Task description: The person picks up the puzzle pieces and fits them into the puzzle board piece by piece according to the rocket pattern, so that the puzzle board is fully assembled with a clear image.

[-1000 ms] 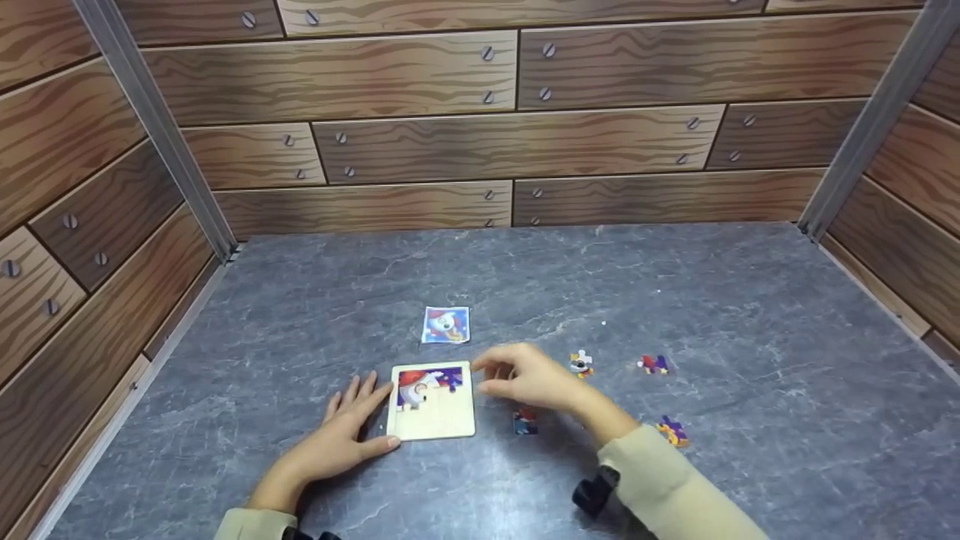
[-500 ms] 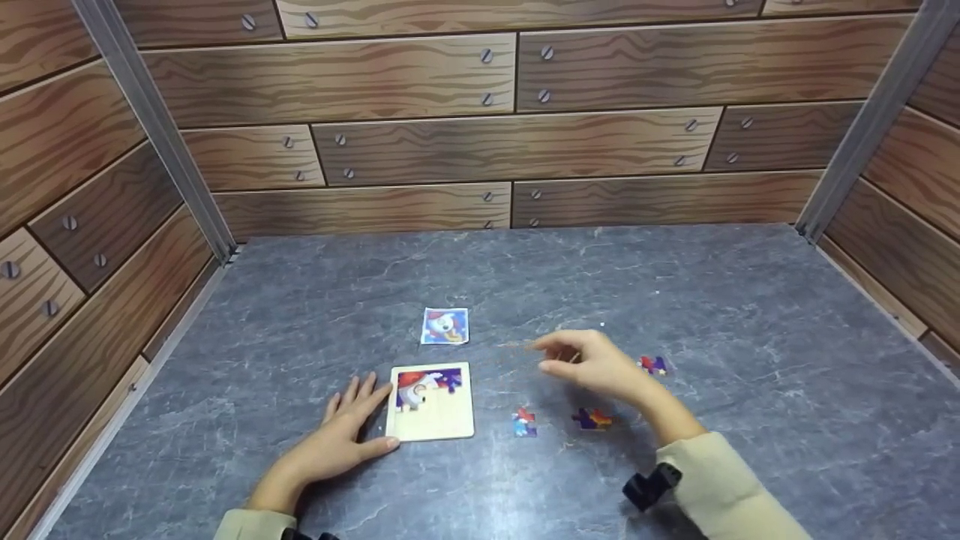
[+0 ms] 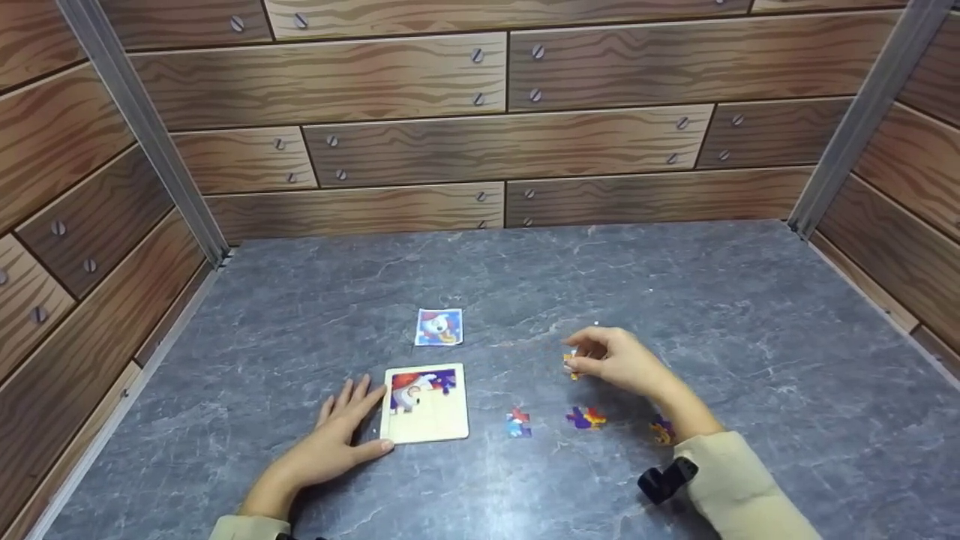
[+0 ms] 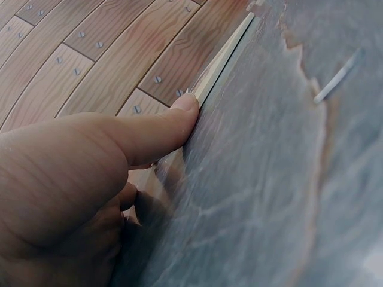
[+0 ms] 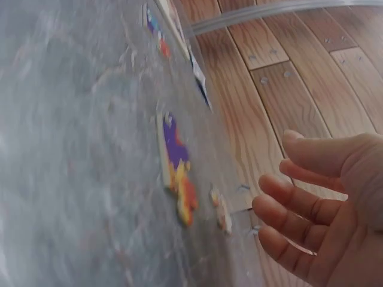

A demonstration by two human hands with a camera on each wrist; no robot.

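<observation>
A pale wooden puzzle board (image 3: 427,424), its upper left part filled with pieces of a white animal in a red hat, lies on the table. My left hand (image 3: 328,446) touches its left side with extended fingers; the thumb rests by the near left corner. My right hand (image 3: 626,365) hovers at a white and orange puzzle piece (image 3: 571,366), fingers bent loosely over it. In the right wrist view a gap shows between those fingers and the pieces. Closer to me lie a red and blue piece (image 3: 518,423), a purple and orange piece (image 3: 586,418) and another purple-orange piece (image 3: 661,430), partly behind the wrist.
A small picture card (image 3: 439,328) of the same animal lies beyond the board. Wood-patterned walls (image 3: 390,150) bound the grey marbled table (image 3: 337,300) at the back and both sides. Tiny white specks dot the far right part.
My right hand has moved right from the board's edge to the loose pieces. The piece formerly under the wrist is uncovered, while the red and purple one at the right is now hidden. The left hand stays.
</observation>
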